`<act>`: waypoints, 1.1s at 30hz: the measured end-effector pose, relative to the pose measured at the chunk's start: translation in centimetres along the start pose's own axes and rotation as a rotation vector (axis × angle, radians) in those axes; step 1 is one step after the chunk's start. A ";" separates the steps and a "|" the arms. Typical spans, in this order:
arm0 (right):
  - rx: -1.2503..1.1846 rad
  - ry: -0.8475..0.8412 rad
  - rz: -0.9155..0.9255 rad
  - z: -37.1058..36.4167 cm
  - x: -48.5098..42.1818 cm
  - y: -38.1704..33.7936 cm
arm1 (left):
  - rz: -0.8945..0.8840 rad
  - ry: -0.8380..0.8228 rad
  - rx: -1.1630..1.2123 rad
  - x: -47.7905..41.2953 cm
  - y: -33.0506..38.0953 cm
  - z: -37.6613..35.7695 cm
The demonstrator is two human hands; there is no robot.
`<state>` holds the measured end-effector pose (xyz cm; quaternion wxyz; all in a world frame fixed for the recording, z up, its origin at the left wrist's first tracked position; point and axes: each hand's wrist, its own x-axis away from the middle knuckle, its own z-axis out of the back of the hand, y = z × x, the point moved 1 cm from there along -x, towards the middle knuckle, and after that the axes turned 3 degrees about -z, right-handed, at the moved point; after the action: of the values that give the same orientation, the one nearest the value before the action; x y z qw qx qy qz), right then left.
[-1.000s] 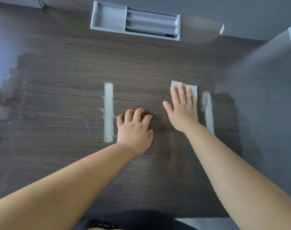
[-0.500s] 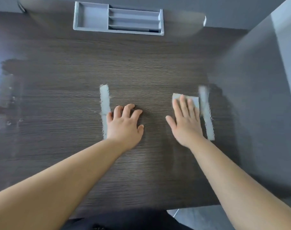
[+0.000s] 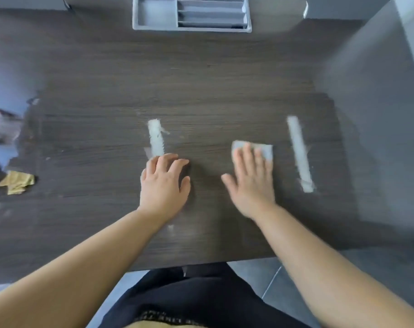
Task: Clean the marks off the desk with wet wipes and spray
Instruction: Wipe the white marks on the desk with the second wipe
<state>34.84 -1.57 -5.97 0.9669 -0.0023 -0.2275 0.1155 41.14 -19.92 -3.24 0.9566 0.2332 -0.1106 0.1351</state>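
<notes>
The wipe (image 3: 266,150), long axis crosswise, is pressed under the straight-fingered right grip (image 3: 250,185). The relaxed, empty left grip (image 3: 164,185) is rested on the counter (image 3: 201,91).

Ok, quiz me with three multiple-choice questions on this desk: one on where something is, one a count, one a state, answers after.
1. Where does the wet wipe lie?
A: under the right hand, between the left streak and the right streak
B: hanging over the near edge of the desk
C: crumpled at the desk's far edge

2. How many long pale streaks mark the desk?
A: one
B: two
C: four

3. How is the right hand?
A: flat, fingers straight on the wipe
B: a closed fist
C: lifted clear of the desk

Answers:
1 A, the wipe's edge shows past the right fingertips, with a streak on either side.
2 B, one streak lies left of the wipe and one right.
3 A, the fingers lie spread over the wipe.
</notes>
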 end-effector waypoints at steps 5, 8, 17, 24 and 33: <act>0.108 -0.075 0.586 -2.8 4.3 -7.9 | 0.062 0.066 -0.026 4.2 -4.3 1.1; 0.146 0.057 0.494 -2.1 2.5 -3.7 | 0.108 0.087 -0.026 6.5 -7.1 1.9; 0.001 -0.084 0.315 -4.5 6.5 -17.6 | 0.350 0.164 0.078 12.6 -15.2 3.2; 0.260 -0.075 0.767 -4.0 4.8 -17.5 | 0.389 0.035 0.005 13.6 -18.5 4.8; 0.213 -0.084 0.697 -4.7 5.2 -24.9 | 0.346 0.014 0.006 13.5 -19.6 5.7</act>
<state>46.91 -24.39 -6.47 0.8542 0.0257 -0.2394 0.4608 59.06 -36.58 -2.71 0.9191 0.2126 -0.1422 0.2999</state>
